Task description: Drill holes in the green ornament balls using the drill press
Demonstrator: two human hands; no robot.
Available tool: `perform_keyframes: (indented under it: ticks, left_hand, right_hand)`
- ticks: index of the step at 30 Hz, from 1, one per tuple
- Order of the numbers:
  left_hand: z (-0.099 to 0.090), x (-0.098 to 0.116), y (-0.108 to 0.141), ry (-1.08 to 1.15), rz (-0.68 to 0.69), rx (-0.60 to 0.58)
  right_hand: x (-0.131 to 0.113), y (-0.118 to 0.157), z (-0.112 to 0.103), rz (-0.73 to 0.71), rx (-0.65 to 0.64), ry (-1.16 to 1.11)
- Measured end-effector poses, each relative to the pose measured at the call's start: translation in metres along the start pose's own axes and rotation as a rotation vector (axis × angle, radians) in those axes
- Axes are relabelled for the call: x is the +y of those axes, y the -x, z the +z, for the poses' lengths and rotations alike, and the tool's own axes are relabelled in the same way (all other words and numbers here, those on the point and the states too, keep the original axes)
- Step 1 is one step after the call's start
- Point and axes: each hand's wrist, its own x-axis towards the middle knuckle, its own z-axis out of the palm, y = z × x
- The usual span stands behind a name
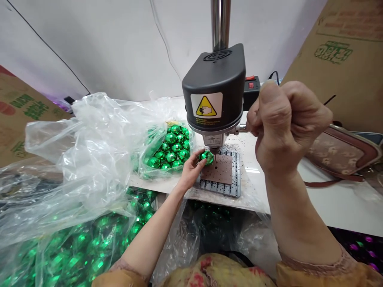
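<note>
Between the fingertips of my left hand [192, 168] is a shiny green faceted ball [207, 157], held under the drill press [214, 89] beside its thin bit. The ball is just over a brown board [221, 169] on the press's slotted grey base [236, 187]. My right hand [287, 123] is closed in a fist at the press's right side, around its feed handle; the fingers hide most of the handle. Left of the base, an open clear plastic bag [143, 161] holds many similar green balls [171, 156].
A larger clear bag of green balls [80, 243] lies at lower left. Cardboard boxes [353, 24] stand on both sides. A patterned handbag [338, 153] rests at right on the white table [326, 203]. Dark shavings are scattered around the base. A switch box [251, 89] sits behind the press.
</note>
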Motion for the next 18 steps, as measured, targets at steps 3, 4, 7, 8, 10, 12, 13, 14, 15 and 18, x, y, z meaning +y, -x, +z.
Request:
perform_keyframes:
  ticks: [3,4,7,8,10,12,13,14,15,18]
  left_hand:
    - [0.003,-0.008,0.000,-0.031,0.034,-0.027]
    - [0.005,-0.010,0.000,-0.031,0.037,-0.036]
    - [0.009,-0.015,0.000,-0.012,0.038,-0.061]
    - [0.011,-0.016,0.001,-0.004,0.041,-0.066]
    - [0.012,-0.018,0.001,0.000,0.054,-0.076]
    - [0.013,-0.020,0.002,-0.026,0.072,-0.092]
    - [0.014,-0.020,0.003,-0.047,0.082,-0.103]
    - [0.015,-0.020,0.004,-0.070,0.093,-0.114]
    - [0.016,-0.020,0.005,-0.095,0.106,-0.124]
    - [0.021,-0.019,0.008,-0.168,0.143,-0.106]
  right_hand:
    - [0.000,0.000,0.000,-0.012,0.012,-0.009]
    - [0.001,0.000,0.001,-0.024,0.015,-0.015]
    - [0.002,0.000,0.001,-0.025,0.018,-0.011]
    - [0.002,0.000,0.001,-0.022,0.020,-0.004]
    - [0.002,0.001,0.001,-0.012,0.029,0.010]
    - [0.001,0.001,0.002,-0.004,0.035,0.021]
    - [0.001,0.001,0.002,-0.001,0.036,0.024]
    - [0.002,0.002,0.002,0.002,0.034,0.026]
    - [0.002,0.002,0.002,0.001,0.034,0.024]
    - [0.003,0.001,0.002,-0.033,0.030,-0.003]
